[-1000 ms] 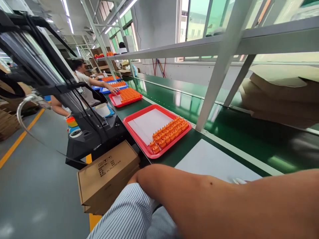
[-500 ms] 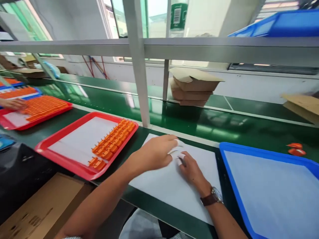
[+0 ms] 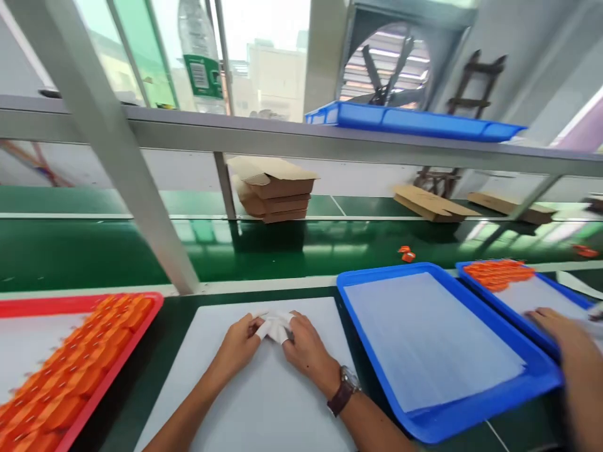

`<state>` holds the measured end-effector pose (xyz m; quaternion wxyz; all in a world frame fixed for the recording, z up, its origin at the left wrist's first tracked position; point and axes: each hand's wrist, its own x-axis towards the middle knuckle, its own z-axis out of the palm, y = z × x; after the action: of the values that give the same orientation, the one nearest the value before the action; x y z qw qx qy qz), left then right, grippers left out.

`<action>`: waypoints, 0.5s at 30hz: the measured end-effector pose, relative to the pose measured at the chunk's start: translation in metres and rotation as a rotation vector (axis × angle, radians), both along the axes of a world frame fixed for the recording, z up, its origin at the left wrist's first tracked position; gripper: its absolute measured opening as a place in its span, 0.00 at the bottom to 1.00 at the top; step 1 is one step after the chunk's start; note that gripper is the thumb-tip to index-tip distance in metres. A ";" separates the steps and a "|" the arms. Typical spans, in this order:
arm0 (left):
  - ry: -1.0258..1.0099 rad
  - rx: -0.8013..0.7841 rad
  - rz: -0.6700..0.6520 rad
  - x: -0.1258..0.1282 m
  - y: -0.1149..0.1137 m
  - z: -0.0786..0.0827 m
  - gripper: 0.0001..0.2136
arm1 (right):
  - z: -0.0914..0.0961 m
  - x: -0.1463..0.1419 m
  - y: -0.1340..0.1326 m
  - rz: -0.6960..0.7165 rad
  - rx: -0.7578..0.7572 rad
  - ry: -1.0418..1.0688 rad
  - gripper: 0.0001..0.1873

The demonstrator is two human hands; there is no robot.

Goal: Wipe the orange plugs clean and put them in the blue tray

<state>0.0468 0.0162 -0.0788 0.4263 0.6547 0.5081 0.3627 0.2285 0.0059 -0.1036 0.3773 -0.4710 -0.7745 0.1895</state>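
Fingers: white-covered fingertips (image 3: 274,328) of both hands meet, pinched together; whether they grip anything cannot be told.
Left hand (image 3: 241,344): resting on the white sheet (image 3: 264,402), palm down, pointing right.
Right hand (image 3: 308,351): opposite, pointing left; wristwatch (image 3: 345,387) behind.
Flanks: red tray (image 3: 117,364) left, blue tray (image 3: 452,414) right.
Co-worker's hand (image 3: 563,329): far right.

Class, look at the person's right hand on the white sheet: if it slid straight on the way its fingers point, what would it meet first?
The right hand points up-left, fingertips already against the left hand, so it would likely meet that first.
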 end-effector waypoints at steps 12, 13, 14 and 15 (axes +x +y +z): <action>0.387 0.564 0.141 -0.016 0.003 -0.053 0.13 | 0.072 0.049 0.020 -0.273 0.142 -0.388 0.12; 0.405 0.573 0.131 -0.016 0.003 -0.054 0.12 | 0.075 0.066 0.029 -0.330 0.103 -0.427 0.14; 0.425 0.574 0.112 -0.016 0.003 -0.055 0.11 | 0.077 0.085 0.039 -0.373 0.088 -0.435 0.16; 0.452 0.565 0.075 -0.016 0.003 -0.055 0.11 | 0.078 0.105 0.049 -0.416 0.083 -0.433 0.16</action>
<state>0.0311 0.0195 -0.1343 0.0918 0.7911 0.4929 0.3505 0.3336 0.0546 -0.0251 0.2532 -0.6332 -0.7308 -0.0286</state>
